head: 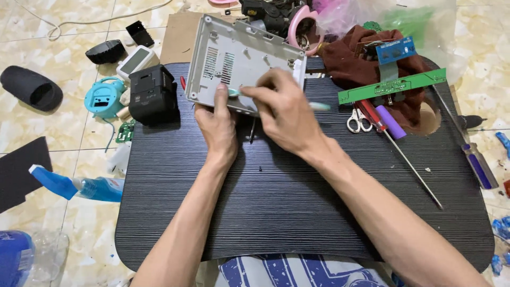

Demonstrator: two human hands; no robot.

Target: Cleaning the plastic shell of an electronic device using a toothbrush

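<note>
Right now I count two bare hands over one dark ribbed rectangular bench [297, 212]. My left hand [218, 127] props up one grey plastic casing shell with vent slots [234, 61], tilted on its near edge at the far middle of the bench; its fingers are clasped on the shell's near rim, thumb lying on the inner face. My right hand [284, 114] has its fingers pinched around one pale teal toothbrush [319, 106], with the head end against the shell's inside and the handle tip sticking out to the right.

Left of the shell sits one black boxy plastic block [152, 94], close to the bench's left far corner. On the right far side I count one long green circuit board strip [392, 85], one small blue circuit board [396, 51] on a brown cloth [356, 64], one pair of white-handled scissors [359, 121], one purple cylinder [390, 122] and one red-handled long-shaft screwdriver [404, 154] running towards the right near side. One blue-handled screwdriver [478, 162] lies along the right edge.

Off the bench, on the tiled floor at left, lie one blue spray bottle [79, 186] and one teal round clock [103, 98].

Open room is the whole near half of the bench, which only my forearms cross.
</note>
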